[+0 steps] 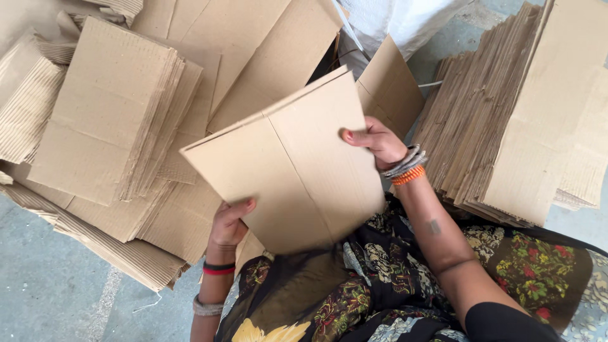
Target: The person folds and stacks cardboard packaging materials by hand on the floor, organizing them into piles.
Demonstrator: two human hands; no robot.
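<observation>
Tall stack of flat brown corrugated cardboard sheets at your right; a lower stack of brown cardboard sheets at your left; between them, the creased brown cardboard sheet tilted above your lap; your right hand clamps its right edge; your left hand pinches its lower left edge.

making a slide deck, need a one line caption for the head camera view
Left hand and right hand hold a flat brown creased cardboard sheet between stacks of corrugated cardboard sheets.

Matt brown corrugated cardboard sheet, smooth-faced
</observation>
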